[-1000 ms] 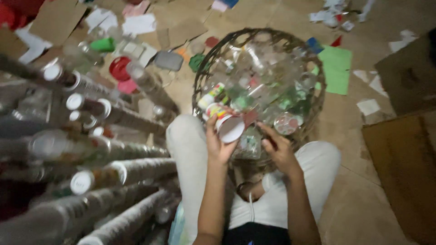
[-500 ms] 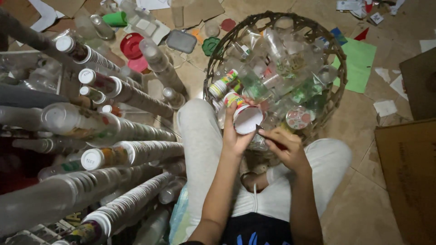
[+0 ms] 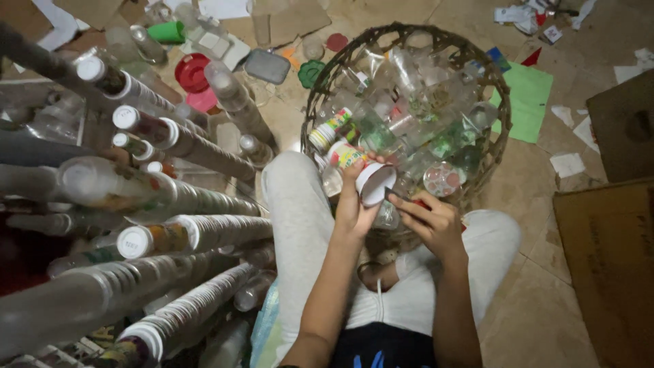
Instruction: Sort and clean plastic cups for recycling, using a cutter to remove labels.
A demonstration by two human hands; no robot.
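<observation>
head: left hand (image 3: 352,208) grips cup (image 3: 368,178).

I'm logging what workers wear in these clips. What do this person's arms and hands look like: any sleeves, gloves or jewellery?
Both forearms are bare, with no sleeves reaching them. The left hand and right hand wear no gloves; no rings, watch or bracelet show. The fingers are uncovered.

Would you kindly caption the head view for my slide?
Seated person's left hand holds a white cup over a wicker basket of plastic containers; right hand alongside.
</observation>
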